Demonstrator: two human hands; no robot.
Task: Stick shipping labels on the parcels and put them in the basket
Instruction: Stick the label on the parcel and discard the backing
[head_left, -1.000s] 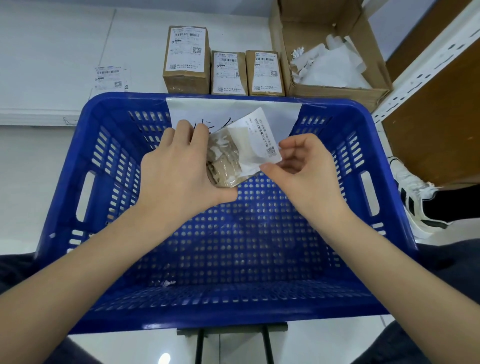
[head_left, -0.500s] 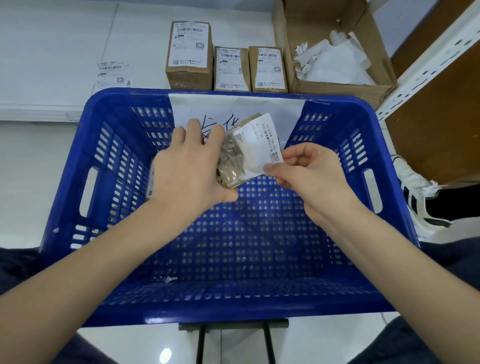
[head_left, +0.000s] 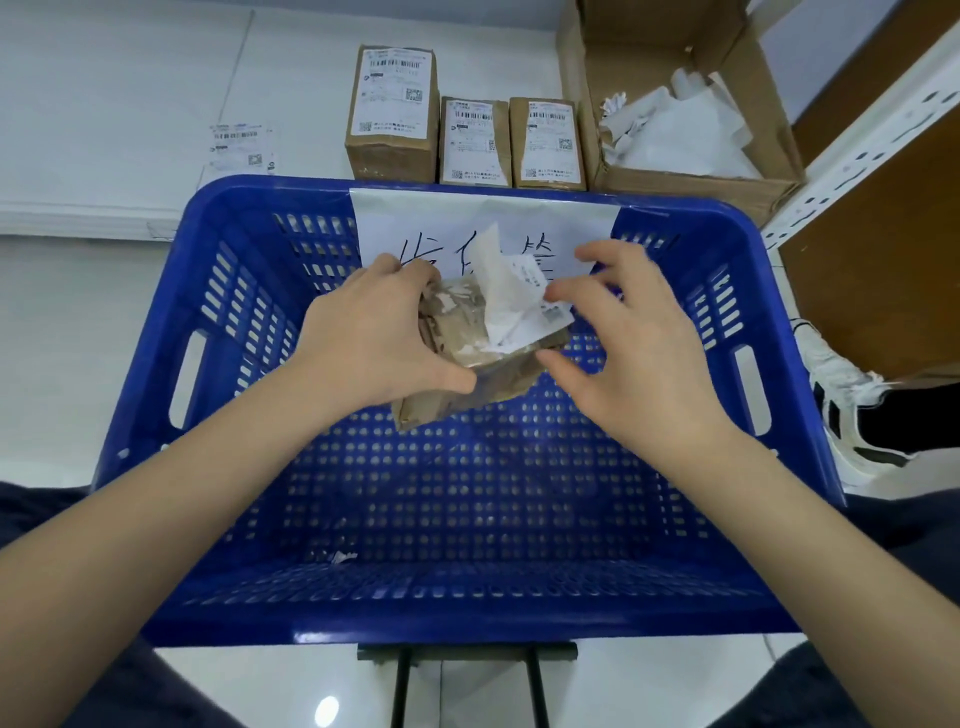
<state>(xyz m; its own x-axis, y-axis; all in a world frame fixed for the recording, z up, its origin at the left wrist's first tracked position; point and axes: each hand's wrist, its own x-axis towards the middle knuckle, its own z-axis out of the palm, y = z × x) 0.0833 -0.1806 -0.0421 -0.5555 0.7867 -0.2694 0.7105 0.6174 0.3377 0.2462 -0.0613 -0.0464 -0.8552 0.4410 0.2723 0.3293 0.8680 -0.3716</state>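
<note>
Both my bare forearms reach in from the near corners and converge toward the middle. My left hand is knuckles-up, its fingers curled over the far side of the parcel and its thumb stretched along the near edge, gripping it. My right hand sits just beside it, back up, fingers spread and lightly bent; its fingertips meet the paper on the parcel's right side, the thumb pointing left beneath. Whether it pinches, I cannot tell.
</note>
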